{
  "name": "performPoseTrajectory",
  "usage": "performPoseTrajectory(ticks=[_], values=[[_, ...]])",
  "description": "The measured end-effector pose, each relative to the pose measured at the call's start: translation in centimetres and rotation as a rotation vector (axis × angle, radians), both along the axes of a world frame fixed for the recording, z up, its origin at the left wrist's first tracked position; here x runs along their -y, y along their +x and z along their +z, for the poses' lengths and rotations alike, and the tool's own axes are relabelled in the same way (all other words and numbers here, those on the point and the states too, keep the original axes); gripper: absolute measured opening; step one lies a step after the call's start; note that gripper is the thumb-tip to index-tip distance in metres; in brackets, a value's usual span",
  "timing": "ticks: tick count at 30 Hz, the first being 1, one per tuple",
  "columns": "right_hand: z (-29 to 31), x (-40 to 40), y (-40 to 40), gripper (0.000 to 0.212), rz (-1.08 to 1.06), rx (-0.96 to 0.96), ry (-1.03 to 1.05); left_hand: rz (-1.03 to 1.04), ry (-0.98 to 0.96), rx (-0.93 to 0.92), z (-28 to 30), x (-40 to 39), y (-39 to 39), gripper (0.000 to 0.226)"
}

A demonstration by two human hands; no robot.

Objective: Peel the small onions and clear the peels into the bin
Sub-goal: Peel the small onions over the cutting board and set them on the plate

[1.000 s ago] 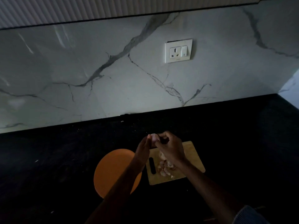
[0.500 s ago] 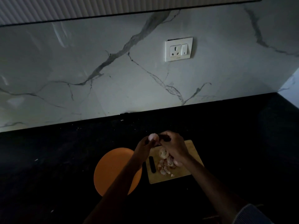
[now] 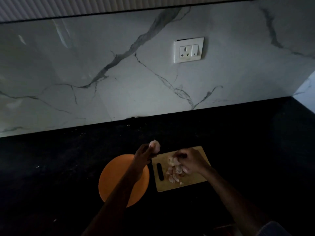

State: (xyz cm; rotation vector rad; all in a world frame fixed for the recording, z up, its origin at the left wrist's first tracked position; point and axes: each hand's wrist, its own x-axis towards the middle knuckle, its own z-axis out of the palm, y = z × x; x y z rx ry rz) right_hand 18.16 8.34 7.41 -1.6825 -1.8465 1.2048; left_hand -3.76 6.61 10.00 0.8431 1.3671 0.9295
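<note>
Dim marble backsplash (image 3: pixel 119 74) with a wall socket (image 3: pixel 188 49) rises behind a black counter (image 3: pixel 59 159), where a wooden cutting board (image 3: pixel 196 182) lies just to the right of an orange plate (image 3: pixel 109 181).

Above the gap between plate and board, the left hand (image 3: pixel 144 155) pinches a small onion (image 3: pixel 154 145) at its fingertips — pale and smooth-looking, so it seems peeled, or nearly. It is held up off the counter, apart from everything below. The right hand (image 3: pixel 190 161) is down on the board with its fingers curled at the far edge of the heap of peels (image 3: pixel 175 172); it appears to be pinching a scrap there, though the light is too poor to be sure what it holds.

What the coming move turns on is plain enough: the onion hangs beside the plate's far right rim, and the plate lies toward the person and slightly left of the left hand — nearer to it than to the right. Setting the onion down likely falls to the left hand alone, with a short drop back and down. No bin is in view, and no unpeeled onions can be made out, so the clearing step looks not yet begun.
</note>
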Motion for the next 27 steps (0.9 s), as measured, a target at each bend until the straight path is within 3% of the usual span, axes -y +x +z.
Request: performPoseTrajectory(ticks=[5,8,11,20,24,27], values=[[-1.6,1.1,-0.7,0.026,0.111,0.091,0.083,0.022,0.105,-0.042,-0.5,0.6,0.3,0.003],[-0.3,0.8,-1.2,0.040,0.034,-0.012,0.162,0.018,0.127,-0.053,-0.7,0.9,0.4,0.005],[1.6,0.1,-2.2,0.059,0.137,-0.157,0.264,-0.005,0.111,-0.055,-1.1,0.7,0.5,0.005],[2.1,-0.7,-2.9,0.012,0.077,-0.239,0.407,-0.025,0.062,0.004,-0.5,0.3,0.8,0.009],[2.3,-0.6,-2.8,0.026,0.102,-0.287,0.302,-0.045,0.034,0.010,-1.2,0.4,0.3,0.006],[2.4,-0.3,-3.0,0.029,0.161,-0.254,0.334,-0.041,0.026,0.023,-1.4,0.2,0.3,0.009]])
